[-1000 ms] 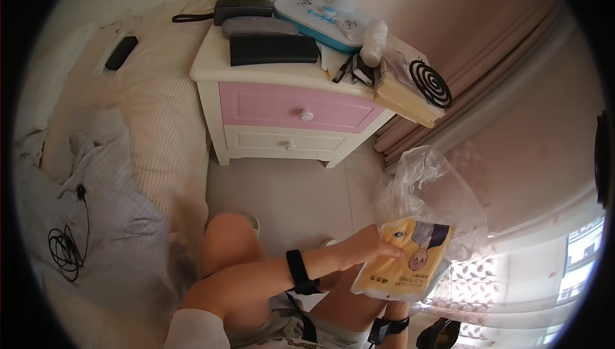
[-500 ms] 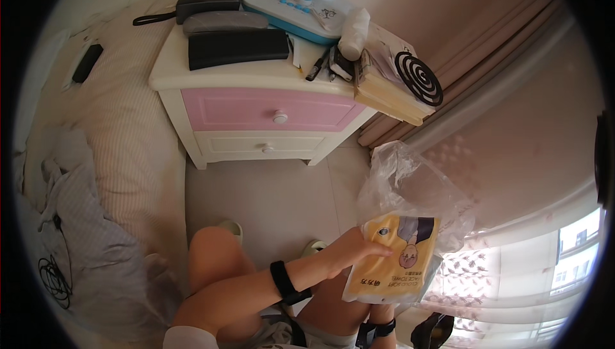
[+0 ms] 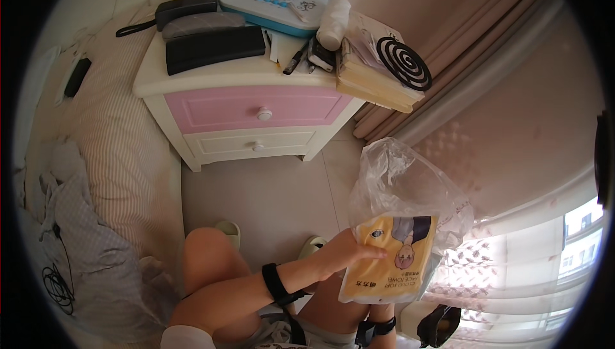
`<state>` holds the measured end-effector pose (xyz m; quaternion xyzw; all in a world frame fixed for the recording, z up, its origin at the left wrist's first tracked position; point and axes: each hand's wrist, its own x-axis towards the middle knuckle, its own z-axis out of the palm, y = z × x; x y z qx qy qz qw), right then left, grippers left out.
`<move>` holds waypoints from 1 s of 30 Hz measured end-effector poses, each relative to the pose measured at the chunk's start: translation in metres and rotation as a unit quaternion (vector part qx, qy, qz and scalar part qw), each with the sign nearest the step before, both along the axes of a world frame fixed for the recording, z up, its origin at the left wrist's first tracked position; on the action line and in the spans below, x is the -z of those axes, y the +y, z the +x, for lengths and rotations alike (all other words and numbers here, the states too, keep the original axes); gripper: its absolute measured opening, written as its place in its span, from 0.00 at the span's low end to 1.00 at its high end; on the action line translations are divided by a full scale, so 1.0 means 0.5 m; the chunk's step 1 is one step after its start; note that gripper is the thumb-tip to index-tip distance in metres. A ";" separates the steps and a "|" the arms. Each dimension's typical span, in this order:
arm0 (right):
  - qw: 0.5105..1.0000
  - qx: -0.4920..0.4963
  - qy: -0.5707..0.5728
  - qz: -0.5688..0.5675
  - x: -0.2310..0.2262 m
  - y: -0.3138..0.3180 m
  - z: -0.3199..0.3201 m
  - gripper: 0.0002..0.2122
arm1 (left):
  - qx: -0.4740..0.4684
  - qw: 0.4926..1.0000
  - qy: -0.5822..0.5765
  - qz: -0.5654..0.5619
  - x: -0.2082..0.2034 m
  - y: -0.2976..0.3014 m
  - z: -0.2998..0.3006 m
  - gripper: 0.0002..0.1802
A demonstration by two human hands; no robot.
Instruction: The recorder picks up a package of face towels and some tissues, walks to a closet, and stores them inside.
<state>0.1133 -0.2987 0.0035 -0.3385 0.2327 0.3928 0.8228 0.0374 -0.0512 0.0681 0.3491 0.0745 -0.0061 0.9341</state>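
My left hand [image 3: 349,253] reaches in across my knees and is closed on the near left side of a yellow face towel pack [image 3: 384,280], thumb on its front. A printed cartoon figure on the pack appears upside down. Of my right hand [image 3: 383,314], only the wrist with a black strap shows below the pack; its fingers are hidden behind it. A clear crinkled plastic bag [image 3: 400,179] spreads just beyond the pack's far edge, touching or overlapping it.
Ahead stands a white nightstand with a pink drawer [image 3: 224,109]. On it lie dark cases [image 3: 214,49], a blue-white box [image 3: 275,3], a white roll [image 3: 334,22], books [image 3: 378,83] and a black coil [image 3: 405,64]. A bed [image 3: 128,157] is at left, a black-lined bin [image 3: 439,326] at lower right.
My view has shifted a little, so the nightstand sits further left. The plastic bag has shifted slightly left and looks fuller. My left hand keeps its hold on the pack.
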 end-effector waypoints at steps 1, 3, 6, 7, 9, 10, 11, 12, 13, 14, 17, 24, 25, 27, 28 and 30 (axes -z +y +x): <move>1.000 -0.001 0.003 0.001 0.003 0.000 -0.001 0.10 | -0.002 1.000 0.002 0.002 0.000 0.001 -0.002 0.19; 1.000 -0.002 0.004 0.000 0.004 -0.002 0.001 0.10 | -0.002 1.000 0.002 0.002 -0.001 0.002 -0.001 0.19; 1.000 -0.003 0.002 -0.004 0.007 -0.003 0.003 0.10 | 0.008 1.000 0.015 0.007 -0.001 0.002 -0.001 0.19; 1.000 -0.004 0.003 -0.003 0.007 -0.003 0.002 0.10 | 0.005 1.000 0.011 0.001 -0.002 0.001 0.000 0.19; 1.000 -0.004 0.003 -0.006 0.010 -0.005 0.000 0.09 | 0.002 1.000 0.007 -0.005 -0.003 0.002 -0.003 0.19; 1.000 -0.005 0.004 -0.006 0.010 -0.006 0.001 0.09 | 0.006 1.000 0.012 -0.001 -0.007 0.004 -0.005 0.19; 1.000 -0.004 0.005 -0.007 0.012 -0.005 -0.001 0.09 | 0.010 1.000 0.016 0.002 -0.008 0.005 -0.008 0.19; 1.000 -0.004 0.004 -0.006 0.012 -0.006 -0.001 0.09 | 0.010 1.000 0.016 0.002 -0.007 0.006 -0.009 0.19; 1.000 -0.006 0.005 -0.009 0.015 -0.005 0.001 0.09 | 0.013 1.000 0.012 0.004 -0.006 0.006 -0.009 0.19; 1.000 -0.005 0.005 -0.010 0.015 -0.007 -0.001 0.09 | 0.016 1.000 0.009 0.007 -0.005 0.005 -0.010 0.19; 1.000 -0.008 0.004 -0.012 0.016 -0.007 0.000 0.09 | 0.009 1.000 -0.001 0.012 -0.003 0.005 -0.013 0.20; 1.000 -0.013 0.003 -0.018 0.018 -0.009 -0.003 0.09 | -0.001 0.999 0.001 0.033 0.013 -0.003 -0.013 0.19; 1.000 -0.015 0.004 -0.019 0.019 -0.009 -0.005 0.09 | -0.008 0.999 -0.008 0.033 0.013 -0.005 -0.013 0.19; 1.000 -0.016 0.002 -0.019 0.019 -0.010 -0.005 0.09 | -0.014 0.999 -0.018 0.033 0.012 -0.006 -0.014 0.19; 1.000 -0.014 0.002 -0.020 0.019 -0.012 -0.006 0.09 | -0.016 0.999 -0.015 0.037 0.010 -0.006 -0.015 0.19; 1.000 -0.016 0.004 -0.020 0.020 -0.011 -0.006 0.09 | -0.019 0.999 -0.012 0.041 0.010 -0.005 -0.016 0.19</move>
